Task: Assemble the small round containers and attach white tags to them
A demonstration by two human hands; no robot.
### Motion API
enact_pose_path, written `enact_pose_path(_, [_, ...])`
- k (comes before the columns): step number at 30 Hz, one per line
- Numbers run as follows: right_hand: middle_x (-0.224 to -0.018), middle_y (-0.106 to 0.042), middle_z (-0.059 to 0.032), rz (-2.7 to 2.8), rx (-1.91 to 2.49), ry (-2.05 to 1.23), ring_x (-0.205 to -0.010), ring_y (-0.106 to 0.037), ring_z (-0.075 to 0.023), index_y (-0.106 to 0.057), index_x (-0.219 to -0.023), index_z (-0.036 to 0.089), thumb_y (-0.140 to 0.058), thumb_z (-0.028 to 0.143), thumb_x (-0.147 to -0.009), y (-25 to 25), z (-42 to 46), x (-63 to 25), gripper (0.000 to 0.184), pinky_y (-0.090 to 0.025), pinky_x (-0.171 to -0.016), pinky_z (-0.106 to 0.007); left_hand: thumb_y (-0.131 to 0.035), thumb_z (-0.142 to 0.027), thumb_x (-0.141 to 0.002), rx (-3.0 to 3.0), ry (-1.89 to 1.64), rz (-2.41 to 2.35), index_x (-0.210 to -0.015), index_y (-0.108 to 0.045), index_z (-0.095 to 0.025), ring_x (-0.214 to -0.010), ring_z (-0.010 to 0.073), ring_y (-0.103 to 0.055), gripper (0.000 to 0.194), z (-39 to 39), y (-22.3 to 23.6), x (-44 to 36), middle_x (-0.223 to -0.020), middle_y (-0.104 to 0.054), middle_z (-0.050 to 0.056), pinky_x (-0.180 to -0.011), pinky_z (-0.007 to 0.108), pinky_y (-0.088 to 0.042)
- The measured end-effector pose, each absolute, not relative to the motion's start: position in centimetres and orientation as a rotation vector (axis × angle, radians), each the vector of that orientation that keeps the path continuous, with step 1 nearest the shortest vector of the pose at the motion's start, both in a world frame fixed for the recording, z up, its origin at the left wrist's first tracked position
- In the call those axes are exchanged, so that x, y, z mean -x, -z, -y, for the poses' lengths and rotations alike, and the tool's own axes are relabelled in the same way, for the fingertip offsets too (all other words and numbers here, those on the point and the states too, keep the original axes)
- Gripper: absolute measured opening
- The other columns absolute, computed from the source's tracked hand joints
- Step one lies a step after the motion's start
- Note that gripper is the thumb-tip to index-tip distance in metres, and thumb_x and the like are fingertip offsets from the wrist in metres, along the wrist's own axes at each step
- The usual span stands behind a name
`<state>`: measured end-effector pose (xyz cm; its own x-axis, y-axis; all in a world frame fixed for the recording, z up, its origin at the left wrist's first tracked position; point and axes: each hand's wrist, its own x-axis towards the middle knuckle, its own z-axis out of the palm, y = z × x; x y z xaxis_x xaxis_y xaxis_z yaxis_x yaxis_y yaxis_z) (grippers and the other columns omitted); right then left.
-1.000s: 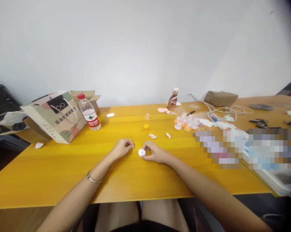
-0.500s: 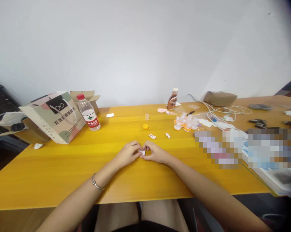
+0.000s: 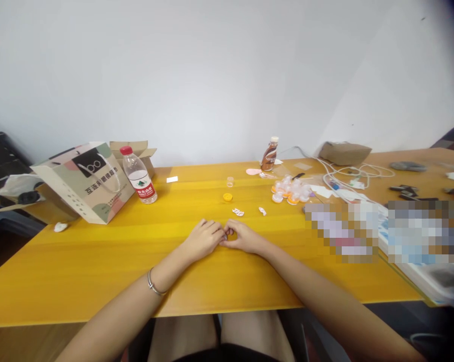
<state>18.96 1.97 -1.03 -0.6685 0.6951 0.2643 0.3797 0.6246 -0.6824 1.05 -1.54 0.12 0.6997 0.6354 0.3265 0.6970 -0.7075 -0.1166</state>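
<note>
My left hand (image 3: 206, 237) and my right hand (image 3: 242, 239) meet at the middle of the yellow table (image 3: 98, 251), fingertips pinched together. Their fingers close over a small white round piece, which is almost fully hidden between them. A bracelet is on my left wrist. Just beyond the hands lie two small white bits (image 3: 238, 212), a yellow cap (image 3: 227, 197) and a tiny clear cup (image 3: 230, 181).
A paper bag (image 3: 87, 181) and a water bottle (image 3: 139, 176) stand at the left. A cluster of small clear and orange capsules (image 3: 291, 191), a brown drink bottle (image 3: 270, 155) and white cables (image 3: 351, 176) are at the back right. An open book (image 3: 431, 276) lies at the right edge.
My left hand has moved right to join my right hand. The white round piece, plain to see a second ago, is now covered by the fingers of both hands.
</note>
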Motion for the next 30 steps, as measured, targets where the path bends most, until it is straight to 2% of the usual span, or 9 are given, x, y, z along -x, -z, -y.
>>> enact_pose_path(9, [-0.069, -0.048, 0.0014, 2.325, 0.836, -0.794, -0.065, -0.045, -0.0120, -0.048, -0.069, 0.018, -0.063, 0.030, -0.067, 1.0, -1.9, -19.0, 0.020, -0.040, -0.062, -0.026, -0.036, -0.022, -0.089, 2.661, 0.398, 0.980, -0.088, -0.056, -0.016, -0.078, 0.0157, -0.049, 0.022, 1.4, 0.0, -1.1, -0.086, -0.058, 0.005, -0.071, 0.032, -0.028])
enact_pose_path(15, [-0.070, -0.049, 0.0009, 2.329, 0.810, -0.790, -0.066, -0.046, -0.0124, -0.048, -0.071, 0.017, -0.062, 0.029, -0.068, 1.2, -2.0, -19.0, 0.018, -0.040, -0.063, -0.026, -0.034, -0.026, -0.090, 2.680, 0.424, 1.030, -0.087, -0.057, -0.016, -0.079, 0.0157, -0.050, 0.025, 1.4, -0.3, -1.1, -0.084, -0.059, 0.005, -0.071, 0.031, -0.030])
enact_pose_path(23, [-0.072, -0.050, 0.0006, 2.346, 0.788, -0.786, -0.069, -0.047, -0.0124, -0.050, -0.073, 0.017, -0.060, 0.024, -0.068, 1.0, -1.9, -19.1, 0.014, -0.040, -0.064, -0.025, -0.043, -0.028, -0.085, 2.862, 0.657, 1.190, -0.085, -0.059, -0.018, -0.079, 0.0137, -0.053, 0.019, 1.3, -0.4, -0.9, -0.084, -0.061, 0.004, -0.074, 0.028, -0.033])
enact_pose_path(30, [-0.076, -0.053, -0.0007, 2.347, 0.824, -0.821, -0.070, -0.048, -0.0128, -0.054, -0.079, 0.017, -0.062, 0.029, -0.069, 0.8, -1.7, -19.2, 0.017, -0.040, -0.065, -0.025, -0.045, -0.029, -0.084, 2.775, 0.763, 1.246, -0.083, -0.060, -0.019, -0.079, 0.0136, -0.053, 0.018, 0.6, -1.9, 1.7, -0.084, -0.062, 0.003, -0.076, 0.028, -0.032])
